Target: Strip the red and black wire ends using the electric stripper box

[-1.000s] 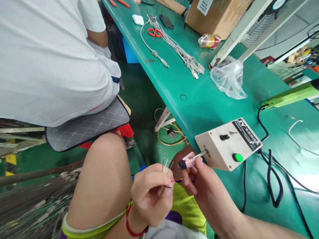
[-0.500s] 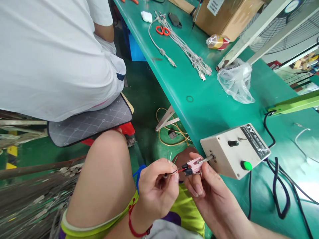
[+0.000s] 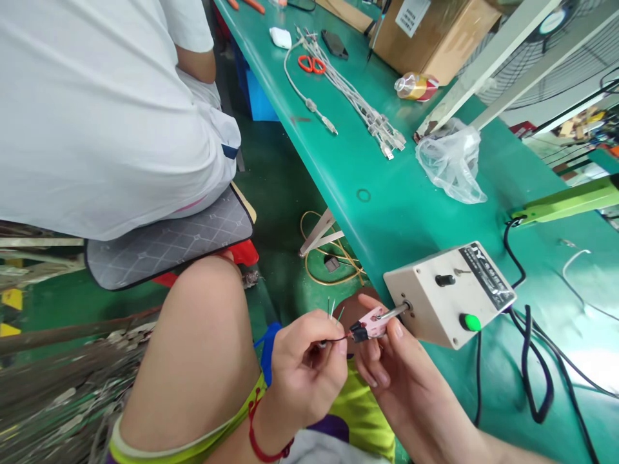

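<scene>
My left hand (image 3: 309,361) is closed in a pinch on thin wires (image 3: 333,312); green, white and dark ends poke up above the fingers. A dark strand runs from it to the black-tipped jaws of a small pink clip (image 3: 372,322). That clip sits on the metal shaft (image 3: 397,310) of a beige machine box (image 3: 449,293) with a green button and a black knob. My right hand (image 3: 406,367) grips the clip's side between thumb and fingers. The fingers partly hide the clip, and my left palm hides the rest of the wires.
On the green table (image 3: 333,167) lie a bundle of grey USB cables (image 3: 358,96), red-handled scissors (image 3: 312,64), a plastic bag (image 3: 452,161) and a bottle (image 3: 416,86). A cardboard box (image 3: 435,32) stands behind. Black cords (image 3: 536,386) lie right of the machine. A seated person (image 3: 111,116) is at the left.
The clip's black-tipped jaws, spread apart before, are now close together at the wire end. Both hands remain in nearly the same place; the whole view has shifted slightly.
</scene>
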The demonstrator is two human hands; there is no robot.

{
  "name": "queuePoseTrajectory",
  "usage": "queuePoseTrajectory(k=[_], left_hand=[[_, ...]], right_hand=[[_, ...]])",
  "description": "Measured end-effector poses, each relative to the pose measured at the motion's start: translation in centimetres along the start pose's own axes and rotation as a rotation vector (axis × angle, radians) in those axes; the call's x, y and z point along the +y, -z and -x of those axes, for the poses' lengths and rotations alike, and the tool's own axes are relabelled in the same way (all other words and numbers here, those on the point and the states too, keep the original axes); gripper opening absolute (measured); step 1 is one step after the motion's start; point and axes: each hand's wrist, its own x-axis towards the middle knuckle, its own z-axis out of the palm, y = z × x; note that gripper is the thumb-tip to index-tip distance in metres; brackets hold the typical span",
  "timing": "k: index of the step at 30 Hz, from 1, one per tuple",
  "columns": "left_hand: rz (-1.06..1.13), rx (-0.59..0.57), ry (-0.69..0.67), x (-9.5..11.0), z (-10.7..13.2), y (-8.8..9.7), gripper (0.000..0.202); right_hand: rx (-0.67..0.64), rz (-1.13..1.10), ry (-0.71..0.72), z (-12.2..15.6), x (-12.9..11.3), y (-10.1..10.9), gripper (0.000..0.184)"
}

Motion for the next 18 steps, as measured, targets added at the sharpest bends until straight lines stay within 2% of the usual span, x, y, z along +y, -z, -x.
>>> queuePoseTrajectory(k=[3, 7, 11, 13, 18], left_hand=[[0.0, -0.011, -0.018, 0.1, -0.1, 0.1, 0.017], [-0.004, -0.007, -0.029, 0.1, -0.2, 0.2, 0.017], [0.006, -0.002, -0.028, -0.1, -0.1, 0.0, 0.016], [0.012, -0.003, -0.028, -0.3, 0.1, 0.0, 0.017], [0.029, -0.014, -0.007, -0.7, 0.7, 0.0, 0.022]], right_hand=[[-0.045, 0.057, -0.013, 0.1, 0.3, 0.3, 0.046], [-0.143, 0.076, -0.039, 0.2, 0.7, 0.5, 0.051], [-0.084, -0.041, 0.006, 0.1, 0.2, -0.3, 0.04], [-0.053, -0.076, 0.03, -0.1, -0.1, -0.6, 0.042], [-0.083, -0.101, 0.066, -0.3, -0.2, -0.8, 0.039]])
